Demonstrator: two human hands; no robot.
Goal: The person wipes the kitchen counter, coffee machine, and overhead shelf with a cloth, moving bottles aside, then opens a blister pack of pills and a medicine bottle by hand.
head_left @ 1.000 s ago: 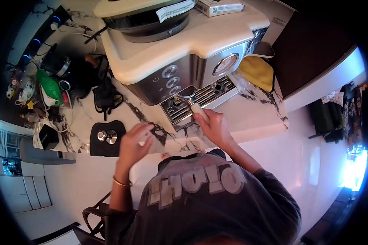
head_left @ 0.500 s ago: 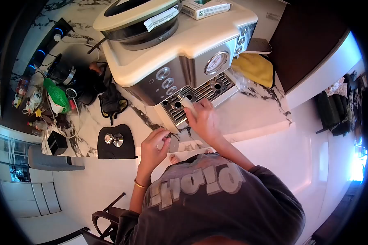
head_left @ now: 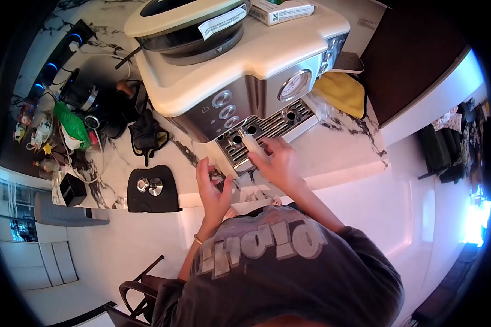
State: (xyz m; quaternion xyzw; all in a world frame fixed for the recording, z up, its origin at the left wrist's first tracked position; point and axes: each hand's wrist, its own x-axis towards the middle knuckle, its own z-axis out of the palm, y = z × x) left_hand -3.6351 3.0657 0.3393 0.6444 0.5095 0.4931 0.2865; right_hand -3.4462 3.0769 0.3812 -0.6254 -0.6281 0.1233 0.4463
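My right hand (head_left: 279, 164) is closed around the cream handle of the portafilter (head_left: 251, 144), whose metal neck points in under the front of the espresso machine (head_left: 202, 92). The portafilter's head is hidden beneath the machine. Below the handle lies the slotted metal drip tray (head_left: 286, 122). Near the counter's front edge, left of the machine's corner, my left hand (head_left: 215, 192) has its thumb and fingers apart, and nothing shows between them.
On the left, a black tamping mat (head_left: 154, 199) carries a metal tamper (head_left: 155, 186). Dark cloths (head_left: 147, 133), a black box (head_left: 72, 191) and cables lie further left. A yellow cloth (head_left: 341, 92) is right of the machine; a small carton (head_left: 282, 13) sits on top.
My left hand has moved slightly right, and its fingers have spread from a near pinch. My right hand stays on the handle, shifted slightly. The view has moved a little.
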